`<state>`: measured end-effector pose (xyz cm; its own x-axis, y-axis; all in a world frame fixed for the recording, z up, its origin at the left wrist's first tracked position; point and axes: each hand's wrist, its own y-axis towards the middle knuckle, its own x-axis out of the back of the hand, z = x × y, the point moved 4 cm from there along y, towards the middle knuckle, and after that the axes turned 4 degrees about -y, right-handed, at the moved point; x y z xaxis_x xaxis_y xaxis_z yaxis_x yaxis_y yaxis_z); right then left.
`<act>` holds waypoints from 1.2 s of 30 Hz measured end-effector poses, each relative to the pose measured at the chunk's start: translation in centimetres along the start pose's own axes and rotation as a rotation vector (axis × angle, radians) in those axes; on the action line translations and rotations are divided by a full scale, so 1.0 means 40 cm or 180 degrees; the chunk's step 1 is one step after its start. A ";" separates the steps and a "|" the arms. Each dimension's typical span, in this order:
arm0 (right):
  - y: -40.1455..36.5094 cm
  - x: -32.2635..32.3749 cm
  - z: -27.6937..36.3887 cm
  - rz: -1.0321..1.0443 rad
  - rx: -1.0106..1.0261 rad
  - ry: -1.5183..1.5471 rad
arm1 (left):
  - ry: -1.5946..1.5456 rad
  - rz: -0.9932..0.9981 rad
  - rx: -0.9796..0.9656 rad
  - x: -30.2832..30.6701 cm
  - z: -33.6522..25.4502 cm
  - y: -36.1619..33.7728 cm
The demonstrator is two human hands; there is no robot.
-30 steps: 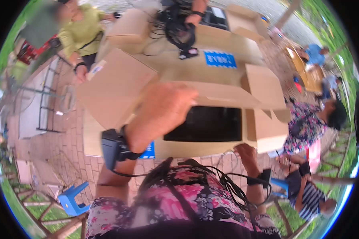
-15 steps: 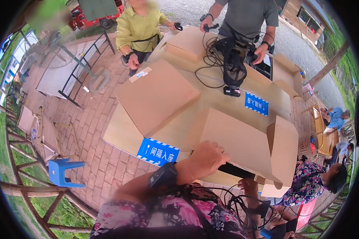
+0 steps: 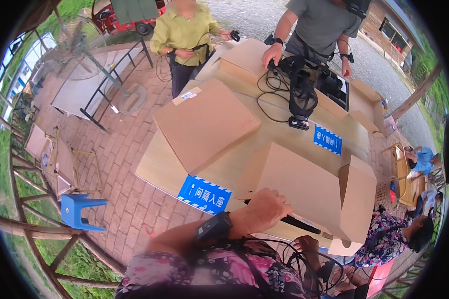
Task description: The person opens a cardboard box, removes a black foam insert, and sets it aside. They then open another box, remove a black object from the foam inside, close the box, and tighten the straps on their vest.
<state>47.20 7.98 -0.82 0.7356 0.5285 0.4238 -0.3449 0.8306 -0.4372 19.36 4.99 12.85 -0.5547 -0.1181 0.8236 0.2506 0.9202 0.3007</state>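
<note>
My left hand (image 3: 267,209) is closed on the near edge of the lid of an open cardboard box (image 3: 299,184), fingers bent over it. Below the lid a narrow dark gap shows part of the inside. My right hand (image 3: 307,245) is by the box's near right side, fingers curled, partly hidden by loops of black cable (image 3: 289,256); what it holds, if anything, I cannot make out. A black device is strapped on my left wrist. To the left lies a closed cardboard box (image 3: 207,124) with a white label, beside a blue sign sticker (image 3: 204,193) on the table.
Black straps and cables (image 3: 302,92) lie across the table. Opposite, one person (image 3: 187,35) holds a small black object; another (image 3: 322,30) has a hand on the cables. A blue stool (image 3: 82,212) stands at left, and a person in floral clothes (image 3: 389,231) at right.
The lid under my left hand has come down, narrowing the dark gap. The person in grey has shifted a hand onto the cables. The view has moved slightly.
</note>
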 end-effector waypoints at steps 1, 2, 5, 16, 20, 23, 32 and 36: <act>0.003 -0.002 0.000 -0.0007 -0.0018 0.0003 | 0.0002 0.0022 0.0003 -0.002 0.002 -0.001; 0.003 -0.005 -0.004 0.0003 -0.0023 0.0006 | 0.0011 0.0016 0.0010 -0.002 0.004 -0.002; 0.003 -0.006 -0.015 0.0016 -0.0058 0.0049 | 0.0063 -0.0177 -0.0161 -0.001 0.002 -0.003; -0.004 -0.011 0.015 0.0000 0.0848 -0.0356 | -0.0475 0.0068 -0.0200 0.006 0.005 -0.015; 0.001 -0.015 -0.021 -0.0066 0.0568 -0.0041 | -0.0176 0.0189 -0.0173 -0.019 0.018 -0.024; 0.011 -0.023 -0.069 -0.0060 0.0450 0.0273 | -0.0269 0.0235 -0.0283 -0.017 0.007 -0.015; 0.035 -0.024 -0.009 0.0117 0.0007 0.0056 | -0.0361 -0.0102 -0.0153 -0.012 -0.008 -0.014; 0.038 -0.020 -0.002 0.0097 -0.0072 0.0052 | -0.0252 -0.0133 -0.0086 -0.020 -0.013 -0.020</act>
<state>46.14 8.80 -1.90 0.7343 0.5506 0.3970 -0.3543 0.8098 -0.4676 20.02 4.16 12.21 -0.6260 -0.1252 0.7697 0.2466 0.9046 0.3477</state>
